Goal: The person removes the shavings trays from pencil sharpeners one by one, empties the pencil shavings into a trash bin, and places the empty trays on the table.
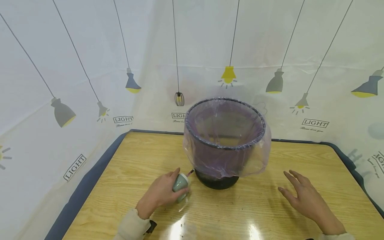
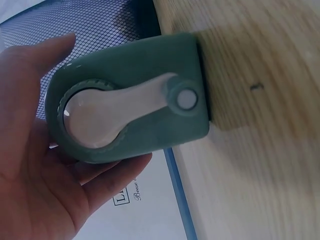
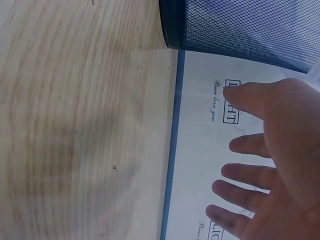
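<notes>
A green hand-crank pencil sharpener (image 2: 150, 57) stands on the table, its pale crank handle (image 2: 135, 102) facing the left wrist camera. My left hand (image 1: 163, 188) grips this sharpener (image 1: 181, 183) from the left, thumb on one side and fingers on the other. A thin pinkish stick with a dark end (image 1: 190, 172), like a pencil, pokes from its far side toward the bin. My right hand (image 1: 304, 196) hovers over the table's right part, fingers spread, holding nothing. In the right wrist view this hand (image 3: 280, 150) has its fingers extended.
A dark mesh waste bin (image 1: 216, 182) stands mid-table, lined with a thin purple bag (image 1: 228, 163) folded over its rim. The wooden table (image 1: 144, 150) has a blue edge. White cloth walls (image 1: 204, 40) printed with lamps stand behind and at the sides.
</notes>
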The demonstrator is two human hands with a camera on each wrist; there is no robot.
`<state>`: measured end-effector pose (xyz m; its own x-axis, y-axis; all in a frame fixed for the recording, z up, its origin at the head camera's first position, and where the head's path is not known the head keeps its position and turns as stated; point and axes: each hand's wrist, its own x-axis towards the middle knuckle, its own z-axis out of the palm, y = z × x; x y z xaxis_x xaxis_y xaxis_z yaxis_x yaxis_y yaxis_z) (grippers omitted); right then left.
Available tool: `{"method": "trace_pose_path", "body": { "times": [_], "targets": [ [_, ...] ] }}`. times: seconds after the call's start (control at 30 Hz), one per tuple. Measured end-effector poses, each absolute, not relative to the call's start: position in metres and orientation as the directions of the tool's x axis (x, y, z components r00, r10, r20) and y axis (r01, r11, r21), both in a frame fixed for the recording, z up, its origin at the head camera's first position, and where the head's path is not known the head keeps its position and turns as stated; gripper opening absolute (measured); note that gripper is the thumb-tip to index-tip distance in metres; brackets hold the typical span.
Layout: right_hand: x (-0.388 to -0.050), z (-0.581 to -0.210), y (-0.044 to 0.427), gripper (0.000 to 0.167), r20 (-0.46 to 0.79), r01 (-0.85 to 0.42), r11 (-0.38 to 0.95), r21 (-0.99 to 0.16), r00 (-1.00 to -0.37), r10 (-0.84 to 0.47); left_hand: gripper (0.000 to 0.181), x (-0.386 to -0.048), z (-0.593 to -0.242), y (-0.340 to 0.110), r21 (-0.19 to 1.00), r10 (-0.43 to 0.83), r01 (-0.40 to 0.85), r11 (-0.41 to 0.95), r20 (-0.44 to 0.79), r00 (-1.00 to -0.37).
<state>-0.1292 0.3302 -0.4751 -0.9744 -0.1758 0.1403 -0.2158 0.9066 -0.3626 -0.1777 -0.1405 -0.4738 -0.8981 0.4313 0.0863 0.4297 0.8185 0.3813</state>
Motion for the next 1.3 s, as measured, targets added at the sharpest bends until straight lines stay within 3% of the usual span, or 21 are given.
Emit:
{"method": "trace_pose_path", "body": {
  "times": [1.3],
  "targets": [
    [-0.1243, -0.4808, 0.3295, 0.067, 0.141, -0.22, 0.898, -0.38, -0.974, -0.179, 0.07, -0.1745, -0.4712, -0.1348, 0.286, 0.437, 0.453, 0.844, 0.123, -0.891]
  ]
}}
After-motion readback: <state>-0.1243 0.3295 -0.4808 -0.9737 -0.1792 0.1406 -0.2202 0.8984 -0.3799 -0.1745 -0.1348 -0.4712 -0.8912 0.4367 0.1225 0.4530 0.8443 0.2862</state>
